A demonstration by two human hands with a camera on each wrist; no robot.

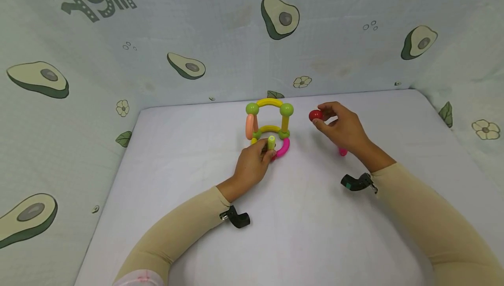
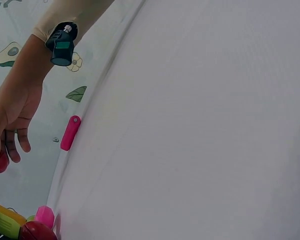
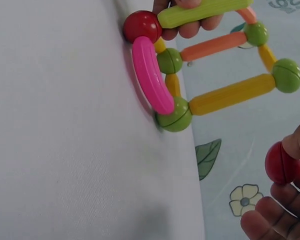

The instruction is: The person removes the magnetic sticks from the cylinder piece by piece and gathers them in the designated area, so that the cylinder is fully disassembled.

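Note:
My left hand (image 1: 251,163) grips a light-green stick (image 3: 205,13) that stands upright on a red ball (image 3: 141,26) at the near corner of a toy frame. The frame joins green balls (image 3: 287,75) with straight yellow and orange sticks and curved yellow, orange and pink sticks (image 3: 152,75). Off to the right of the frame and above the table, my right hand (image 1: 345,127) pinches a separate red ball (image 1: 316,115) between thumb and fingers. In the left wrist view, the left hand is mostly out of sight.
A loose pink stick (image 2: 70,133) lies on the white table (image 1: 307,224), partly hidden under my right hand in the head view. Behind the table hangs a cloth (image 1: 228,28) printed with avocados. Each wrist carries a small black camera mount (image 1: 356,183).

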